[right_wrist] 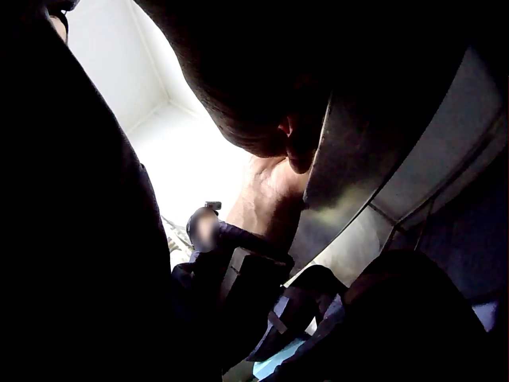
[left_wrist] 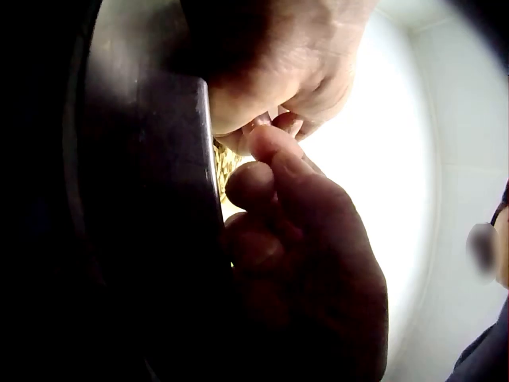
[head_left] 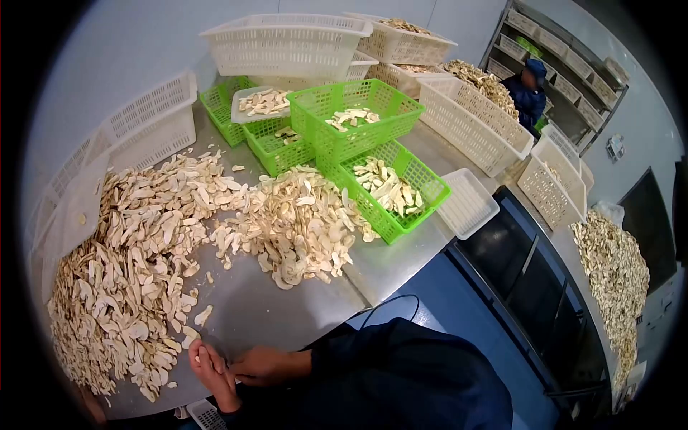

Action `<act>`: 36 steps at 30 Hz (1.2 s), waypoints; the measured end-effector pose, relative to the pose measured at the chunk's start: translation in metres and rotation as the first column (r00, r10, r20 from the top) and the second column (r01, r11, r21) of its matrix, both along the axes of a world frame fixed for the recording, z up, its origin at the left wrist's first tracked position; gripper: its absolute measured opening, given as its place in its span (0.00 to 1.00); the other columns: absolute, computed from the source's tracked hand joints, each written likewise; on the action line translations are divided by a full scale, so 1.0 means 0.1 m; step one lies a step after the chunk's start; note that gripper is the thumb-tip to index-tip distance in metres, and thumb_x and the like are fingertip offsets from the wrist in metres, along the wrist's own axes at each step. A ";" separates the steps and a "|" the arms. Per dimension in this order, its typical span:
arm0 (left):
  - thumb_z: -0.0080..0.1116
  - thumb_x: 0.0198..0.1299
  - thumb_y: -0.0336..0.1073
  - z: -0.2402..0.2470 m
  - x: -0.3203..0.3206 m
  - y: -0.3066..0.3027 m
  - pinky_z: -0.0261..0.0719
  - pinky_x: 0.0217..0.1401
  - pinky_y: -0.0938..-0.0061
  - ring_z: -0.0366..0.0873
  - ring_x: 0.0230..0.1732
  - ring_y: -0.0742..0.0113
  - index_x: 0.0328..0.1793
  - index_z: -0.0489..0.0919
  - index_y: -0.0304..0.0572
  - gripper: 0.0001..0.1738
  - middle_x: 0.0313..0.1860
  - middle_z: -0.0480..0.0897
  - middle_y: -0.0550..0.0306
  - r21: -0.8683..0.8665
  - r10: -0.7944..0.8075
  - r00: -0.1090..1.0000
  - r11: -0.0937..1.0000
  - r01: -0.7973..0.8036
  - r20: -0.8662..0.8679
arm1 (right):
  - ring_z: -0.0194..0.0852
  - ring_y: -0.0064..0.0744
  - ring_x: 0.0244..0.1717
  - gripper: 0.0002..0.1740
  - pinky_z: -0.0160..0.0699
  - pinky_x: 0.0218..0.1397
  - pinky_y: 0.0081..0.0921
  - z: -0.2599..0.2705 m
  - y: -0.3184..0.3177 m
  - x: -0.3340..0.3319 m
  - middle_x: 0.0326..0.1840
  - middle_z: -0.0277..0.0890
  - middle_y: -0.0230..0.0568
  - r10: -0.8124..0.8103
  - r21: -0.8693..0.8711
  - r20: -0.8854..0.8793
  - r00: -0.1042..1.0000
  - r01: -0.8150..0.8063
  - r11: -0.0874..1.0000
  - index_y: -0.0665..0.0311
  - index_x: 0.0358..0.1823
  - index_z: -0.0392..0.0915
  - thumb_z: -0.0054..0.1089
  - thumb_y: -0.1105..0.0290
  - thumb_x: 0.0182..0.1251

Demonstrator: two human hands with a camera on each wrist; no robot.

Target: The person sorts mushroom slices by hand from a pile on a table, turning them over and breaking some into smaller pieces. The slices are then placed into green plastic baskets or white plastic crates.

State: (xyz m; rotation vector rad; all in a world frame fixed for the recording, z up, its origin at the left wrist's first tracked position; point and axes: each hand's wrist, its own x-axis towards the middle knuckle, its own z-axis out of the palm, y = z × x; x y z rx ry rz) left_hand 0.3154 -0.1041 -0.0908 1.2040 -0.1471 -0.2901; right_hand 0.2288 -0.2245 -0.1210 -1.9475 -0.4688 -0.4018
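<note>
My left hand (head_left: 213, 374) is at the front edge of the metal table (head_left: 265, 315), its fingertips beside the pale dried mushroom-like slices (head_left: 129, 287). Against its palm side lies my right hand (head_left: 264, 366), the two meeting at the fingers. In the left wrist view, the curled fingers (left_wrist: 253, 185) and thumb of the left hand reach up to the right hand's fingers (left_wrist: 238, 119). Deep shadow covers much of both hands in the wrist views, and I cannot tell whether anything is pinched between them. One loose slice (head_left: 203, 315) lies just beyond the left fingertips.
A second slice heap (head_left: 297, 222) lies mid-table. Green baskets (head_left: 358, 107) with slices, white crates (head_left: 287, 43) and a white tray (head_left: 467, 204) stand behind it. Beyond the table's right edge are blue floor (head_left: 437, 294) and another heap (head_left: 613, 279). A person (head_left: 527, 93) is at the back.
</note>
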 end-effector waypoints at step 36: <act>0.52 0.70 0.36 0.11 0.11 0.20 0.44 0.14 0.85 0.51 0.12 0.84 0.53 0.72 0.37 0.12 0.17 0.66 0.66 0.113 -0.068 0.996 0.992 0.062 0.054 | 0.76 0.50 0.36 0.07 0.75 0.37 0.43 0.33 0.08 0.02 0.35 0.76 0.45 0.041 0.025 -0.074 0.996 -0.039 0.999 0.60 0.42 0.76 0.54 0.68 0.64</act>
